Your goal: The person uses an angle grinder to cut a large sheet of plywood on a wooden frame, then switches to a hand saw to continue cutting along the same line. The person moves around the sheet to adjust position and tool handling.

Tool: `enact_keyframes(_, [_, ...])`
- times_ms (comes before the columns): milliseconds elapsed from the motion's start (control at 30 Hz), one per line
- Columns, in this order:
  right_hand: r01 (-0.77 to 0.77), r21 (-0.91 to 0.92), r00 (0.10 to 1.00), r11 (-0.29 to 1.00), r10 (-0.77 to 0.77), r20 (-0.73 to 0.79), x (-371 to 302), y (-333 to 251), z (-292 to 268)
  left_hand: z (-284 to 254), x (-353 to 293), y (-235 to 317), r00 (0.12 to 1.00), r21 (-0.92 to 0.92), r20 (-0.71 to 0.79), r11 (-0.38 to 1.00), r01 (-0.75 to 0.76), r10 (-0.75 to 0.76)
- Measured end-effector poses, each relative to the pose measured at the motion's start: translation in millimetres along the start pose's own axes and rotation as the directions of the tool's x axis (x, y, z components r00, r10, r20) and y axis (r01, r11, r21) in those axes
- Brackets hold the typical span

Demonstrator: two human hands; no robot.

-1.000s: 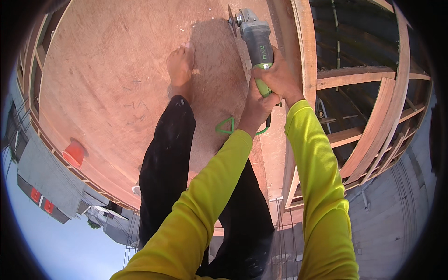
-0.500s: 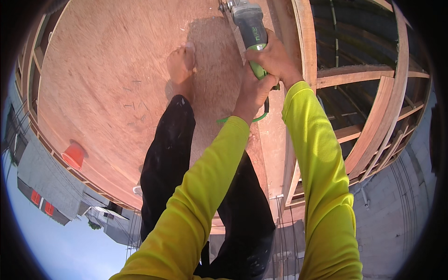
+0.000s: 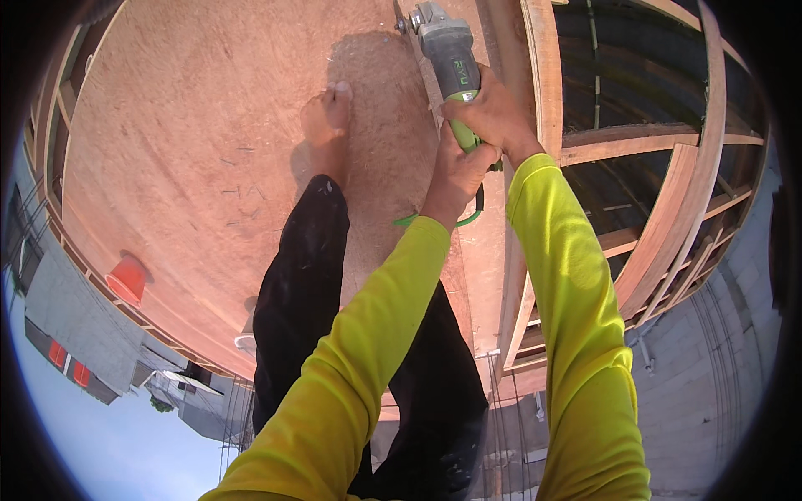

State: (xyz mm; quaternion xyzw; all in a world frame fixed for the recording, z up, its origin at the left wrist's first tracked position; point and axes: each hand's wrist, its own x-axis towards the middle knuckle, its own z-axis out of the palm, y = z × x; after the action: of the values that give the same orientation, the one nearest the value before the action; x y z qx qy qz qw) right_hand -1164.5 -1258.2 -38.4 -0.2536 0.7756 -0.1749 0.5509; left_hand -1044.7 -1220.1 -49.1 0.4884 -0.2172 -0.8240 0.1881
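Observation:
Both my hands are wrapped round an angle grinder with a dark grey body, a metal gear head and a green handle. My right hand grips the handle just behind the grey body. Farther back, at the handle's rear end, my left hand is closed on it. The grinder's disc, seen nearly edge-on, meets a long seam or strip in the plywood deck near the top edge. A green cord trails from the tool beneath my left wrist.
My bare left foot stands on the deck, left of the grinder. Several loose nails lie beyond it, and an orange bucket stands near the left edge. At right, wooden framing beams border dark open gaps over a drop.
The grinder and both hands sit slightly lower in the picture, so more of the disc and gear head shows. My grip looks the same.

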Motion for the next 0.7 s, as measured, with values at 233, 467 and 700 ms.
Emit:
enact_keyframes(233, [-0.001,0.022,1.0,1.0,0.001,-0.005,-3.0,11.2,3.0,-3.2,-4.1,-10.6,0.998,-0.059,0.06,0.998,-0.031,0.035])
enact_keyframes(467, [0.0,0.05,1.0,0.999,0.0,-0.004,-10.0,13.2,2.8,-0.3,-13.6,-11.3,0.999,0.014,0.007,0.998,-0.054,0.054])
enact_keyframes(700, [-0.007,0.019,1.0,1.0,0.007,0.007,-15.2,19.9,6.6,-3.5,-18.7,-28.7,1.0,-0.052,-0.007,0.998,-0.02,0.02])
